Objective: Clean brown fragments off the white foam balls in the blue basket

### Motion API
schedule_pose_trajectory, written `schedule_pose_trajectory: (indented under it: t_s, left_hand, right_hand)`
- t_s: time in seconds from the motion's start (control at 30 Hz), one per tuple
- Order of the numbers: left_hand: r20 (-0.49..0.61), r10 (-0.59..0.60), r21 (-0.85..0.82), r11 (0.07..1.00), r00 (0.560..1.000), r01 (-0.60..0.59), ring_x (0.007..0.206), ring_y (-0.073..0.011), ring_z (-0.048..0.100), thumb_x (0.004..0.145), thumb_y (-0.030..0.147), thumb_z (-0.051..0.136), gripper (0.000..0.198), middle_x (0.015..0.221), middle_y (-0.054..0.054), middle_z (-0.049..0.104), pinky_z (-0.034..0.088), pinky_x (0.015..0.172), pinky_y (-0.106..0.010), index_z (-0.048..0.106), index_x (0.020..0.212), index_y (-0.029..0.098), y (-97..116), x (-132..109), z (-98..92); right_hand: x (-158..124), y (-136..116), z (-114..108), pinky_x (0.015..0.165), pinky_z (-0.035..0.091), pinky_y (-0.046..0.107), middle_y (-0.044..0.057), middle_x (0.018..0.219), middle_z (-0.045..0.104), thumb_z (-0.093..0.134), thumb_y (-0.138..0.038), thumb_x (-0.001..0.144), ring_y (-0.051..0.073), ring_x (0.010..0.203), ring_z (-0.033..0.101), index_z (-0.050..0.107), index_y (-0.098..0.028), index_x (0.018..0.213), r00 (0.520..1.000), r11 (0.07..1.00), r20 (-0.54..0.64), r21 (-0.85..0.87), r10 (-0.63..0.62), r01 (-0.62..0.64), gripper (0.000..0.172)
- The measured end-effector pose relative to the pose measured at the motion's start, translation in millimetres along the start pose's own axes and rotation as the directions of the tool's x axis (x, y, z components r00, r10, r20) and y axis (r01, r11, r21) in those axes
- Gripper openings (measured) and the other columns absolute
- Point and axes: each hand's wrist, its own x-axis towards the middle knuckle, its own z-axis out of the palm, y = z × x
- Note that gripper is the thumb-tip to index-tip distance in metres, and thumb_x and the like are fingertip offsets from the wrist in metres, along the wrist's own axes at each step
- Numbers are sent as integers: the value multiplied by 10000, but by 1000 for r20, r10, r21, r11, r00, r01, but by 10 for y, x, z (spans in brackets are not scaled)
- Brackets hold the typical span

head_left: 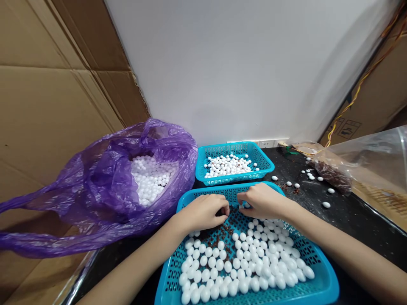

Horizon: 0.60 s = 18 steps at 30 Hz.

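Observation:
A large blue plastic basket [327, 284] in front of me holds many smooth white egg-shaped balls [254, 258] and loose brown crumbs [222, 233]. Over its far left part is my left hand [205, 212], fingers curled towards the thumb; whatever is between them is hidden. My right hand [263, 201] reaches over the far rim area, index finger and thumb closed around a small white ball [246, 205]. Both hands face each other above the crumbs, a short gap apart.
A smaller blue basket [267, 166] with white balls stands behind. At left, a purple plastic bag [104, 169] is filled with white balls. Stray balls [326, 205] lie on the black table [314, 224], beside a clear bag of brown bits [333, 176]. Cardboard [57, 84] stands left.

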Motion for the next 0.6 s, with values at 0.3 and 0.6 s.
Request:
schedule_pose_trajectory:
  t_s: [0.3, 0.6]
  left_hand:
    - [17, 123, 47, 991, 992, -123, 794, -150, 610, 851, 208, 544, 159, 983, 8, 606, 412, 645, -222, 624, 981, 252, 8, -17, -5]
    - [65, 85, 49, 995, 994, -88, 789, -158, 610, 849, 150, 538, 77, 913, 8, 605, 411, 643, -230, 595, 858, 202, -6, 1, -7]
  right_hand:
    - [-5, -4, -50, 469, 168, 237, -4, 743, 616, 614, -219, 720, 99, 552, 447, 574, -165, 819, 996, 977, -13, 191, -94, 94, 120]
    - [-27, -7, -47, 494, 206, 238, -3, 781, 597, 586, -180, 724, 109, 590, 454, 543, -172, 802, 987, 960, 9, 232, -162, 156, 89]
